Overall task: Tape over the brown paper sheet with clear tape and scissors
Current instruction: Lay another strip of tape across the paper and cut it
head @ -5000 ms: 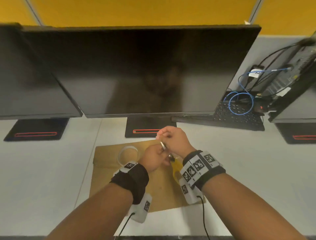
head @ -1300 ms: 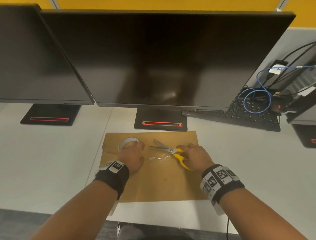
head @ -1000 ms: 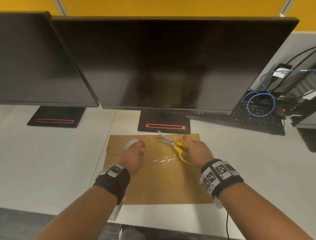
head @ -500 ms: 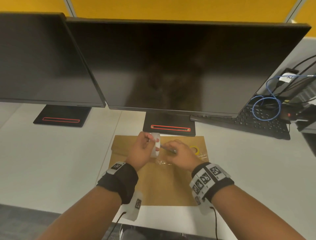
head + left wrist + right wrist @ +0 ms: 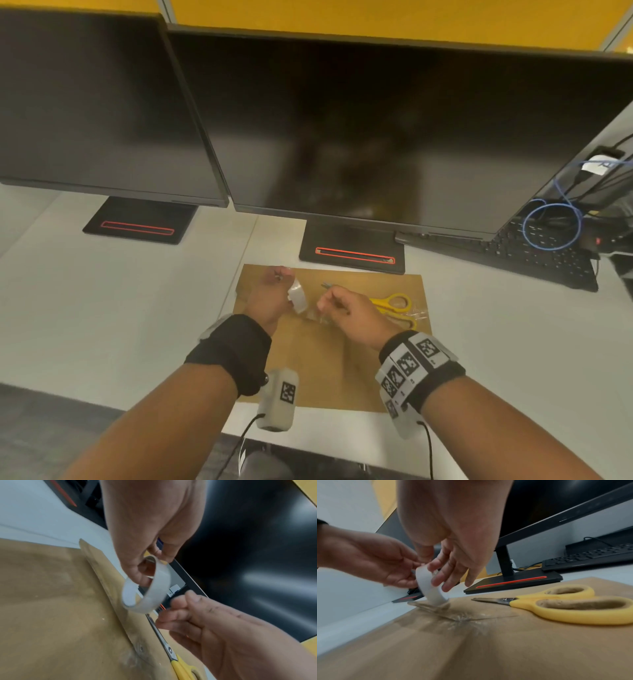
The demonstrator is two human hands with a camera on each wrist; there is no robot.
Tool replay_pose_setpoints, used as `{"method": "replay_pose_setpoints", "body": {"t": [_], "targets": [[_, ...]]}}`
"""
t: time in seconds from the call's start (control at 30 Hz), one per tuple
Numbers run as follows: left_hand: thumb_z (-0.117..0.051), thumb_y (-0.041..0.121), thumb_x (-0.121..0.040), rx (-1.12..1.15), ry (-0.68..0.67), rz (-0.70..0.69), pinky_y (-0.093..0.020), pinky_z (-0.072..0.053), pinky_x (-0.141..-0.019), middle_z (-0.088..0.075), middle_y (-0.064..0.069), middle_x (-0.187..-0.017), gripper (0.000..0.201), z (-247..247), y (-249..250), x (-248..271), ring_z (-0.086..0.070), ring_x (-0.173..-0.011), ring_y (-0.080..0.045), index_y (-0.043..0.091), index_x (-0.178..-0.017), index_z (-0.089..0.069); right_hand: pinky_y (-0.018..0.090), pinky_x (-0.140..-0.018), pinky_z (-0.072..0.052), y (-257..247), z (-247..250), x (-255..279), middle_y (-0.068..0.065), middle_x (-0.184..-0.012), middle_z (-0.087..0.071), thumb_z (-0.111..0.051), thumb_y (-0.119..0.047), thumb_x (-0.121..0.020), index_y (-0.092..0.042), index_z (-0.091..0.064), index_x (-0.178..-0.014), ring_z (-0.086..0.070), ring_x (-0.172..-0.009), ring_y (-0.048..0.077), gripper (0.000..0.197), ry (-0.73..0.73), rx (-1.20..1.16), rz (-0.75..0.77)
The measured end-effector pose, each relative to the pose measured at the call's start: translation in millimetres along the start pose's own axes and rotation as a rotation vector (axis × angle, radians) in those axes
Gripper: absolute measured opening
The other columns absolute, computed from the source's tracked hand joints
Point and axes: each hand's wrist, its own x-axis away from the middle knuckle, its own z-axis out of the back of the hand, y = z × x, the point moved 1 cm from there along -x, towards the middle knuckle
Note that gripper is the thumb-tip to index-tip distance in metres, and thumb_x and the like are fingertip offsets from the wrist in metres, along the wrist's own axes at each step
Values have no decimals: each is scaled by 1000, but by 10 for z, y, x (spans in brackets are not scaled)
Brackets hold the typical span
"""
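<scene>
The brown paper sheet [image 5: 329, 370] lies flat on the white desk, with a crinkled strip of clear tape [image 5: 462, 619] stuck near its middle. My left hand [image 5: 269, 294] holds the white tape roll [image 5: 297, 295] on edge just above the sheet, thumb through its hole [image 5: 154, 588]. My right hand [image 5: 346, 308] meets it from the right, thumb and fingertips pinching the roll's outer face [image 5: 429, 588]; whether a loose end is lifted is blurred. The yellow-handled scissors [image 5: 394, 303] lie closed on the sheet to the right of that hand, blades pointing left [image 5: 493, 599].
Two dark monitors stand behind the sheet, the nearer base [image 5: 352, 251] right at its far edge. A black keyboard [image 5: 534, 257] with a blue cable coil [image 5: 551, 226] sits at the right. The desk's front edge [image 5: 308, 435] is just below the sheet.
My right hand laid the scissors down on the sheet and came over to the roll. My left hand lifted the roll from flat onto its edge.
</scene>
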Motion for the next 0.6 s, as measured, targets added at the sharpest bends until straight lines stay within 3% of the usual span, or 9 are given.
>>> {"method": "replay_pose_setpoints", "body": {"t": [0.07,0.2,0.33,0.47,0.53,0.6], "targets": [[-46,12,-100,64,-57,7,-39,-46,-72,-50,-5,-83,14,-10,6,24,-50,-75,-21,16,-87,-51,19,-80,-43,-8,-83,-3,-2,-95,-62,-63,-28,-89,-22,-56,-92,-57,-88,11,10,-37,34,-2],[-44,13,-101,95,-112,17,-45,-50,-83,-52,-12,-94,9,-45,18,43,-53,-87,-25,10,-95,-51,26,-71,-41,-13,-159,-28,-1,-89,-45,-67,-28,-85,-19,-46,-92,-46,-76,14,24,138,-6,-3],[-49,18,-98,20,-148,4,-56,-49,-89,-55,-12,-96,9,-25,26,43,-56,-90,-30,20,-91,-55,27,-89,-42,32,-113,-83,-2,-104,-50,-62,-33,-90,-27,-52,-92,-52,-99,16,11,70,50,21],[-52,30,-92,-169,-149,11,-44,-42,-76,-58,-8,-87,14,-30,28,47,-52,-74,-26,35,-79,-54,36,-77,-45,-2,-86,-64,0,-86,-59,-50,-34,-96,-29,-47,-83,-55,-82,20,15,-37,44,32],[-52,27,-93,-221,-90,12,-50,-49,-83,-61,-9,-90,18,-30,26,32,-57,-79,-28,35,-78,-55,37,-72,-45,-30,-96,-44,1,-80,-59,-46,-33,-98,-25,-45,-85,-55,-75,22,15,-41,43,43],[-54,22,-92,-265,-12,-19,-52,-51,-93,-61,-11,-96,19,3,15,11,-61,-92,-34,33,-77,-57,34,-68,-44,-50,-95,-35,-7,-71,-57,-43,-32,-99,-28,-43,-85,-53,-67,14,15,-21,33,46]]}}
